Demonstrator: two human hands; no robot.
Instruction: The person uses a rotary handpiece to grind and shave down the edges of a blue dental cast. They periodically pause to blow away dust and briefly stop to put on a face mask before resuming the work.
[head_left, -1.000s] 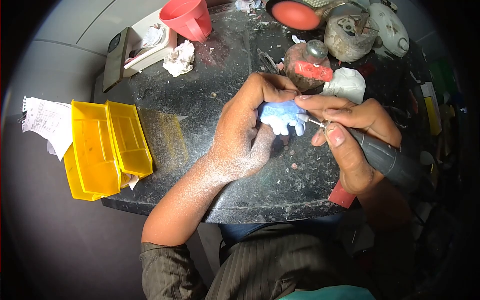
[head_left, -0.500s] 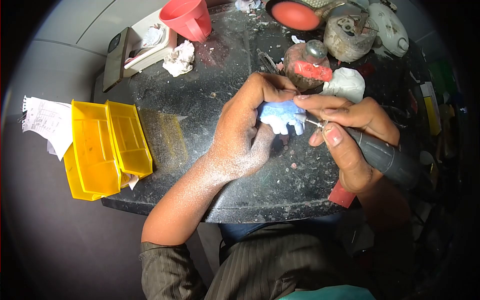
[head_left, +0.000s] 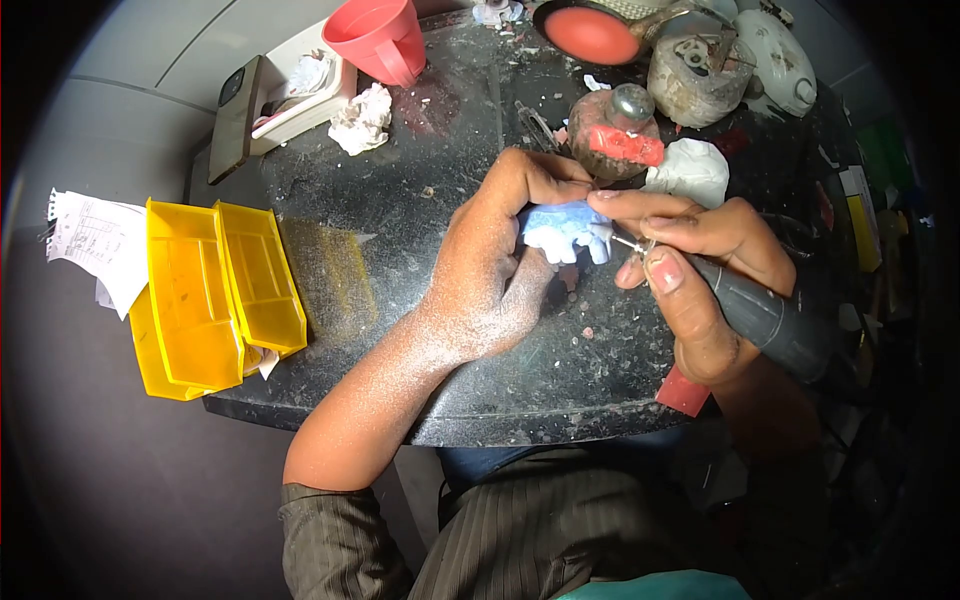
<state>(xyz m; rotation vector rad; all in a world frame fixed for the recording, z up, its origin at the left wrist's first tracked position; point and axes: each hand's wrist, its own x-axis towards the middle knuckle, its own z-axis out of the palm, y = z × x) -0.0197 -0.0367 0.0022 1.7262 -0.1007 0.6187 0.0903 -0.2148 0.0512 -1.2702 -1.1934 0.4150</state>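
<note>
Near the middle of the view, my left hand (head_left: 490,255) is closed around a blue and white dental model (head_left: 568,228), its tooth-like lobes facing down. White dust coats this hand and its forearm. My right hand (head_left: 705,265) grips a dark rotary handpiece (head_left: 765,315) like a pen. The thin metal bit (head_left: 627,242) points left and lies at the model's right edge; whether it touches cannot be made out. Fingertips of both hands meet just above the model.
Yellow bins (head_left: 195,300) stand at the left beside papers (head_left: 97,245). Behind are a white tray (head_left: 345,85), a phone (head_left: 235,115), a pink mug (head_left: 372,40), a glass burner (head_left: 612,140) and a white plaster lump (head_left: 690,170). A red piece (head_left: 683,390) lies near the table's front edge (head_left: 520,430).
The blue and white model has tilted slightly in my left hand, its lower lobes sitting a little higher. My right hand and the handpiece have barely shifted.
</note>
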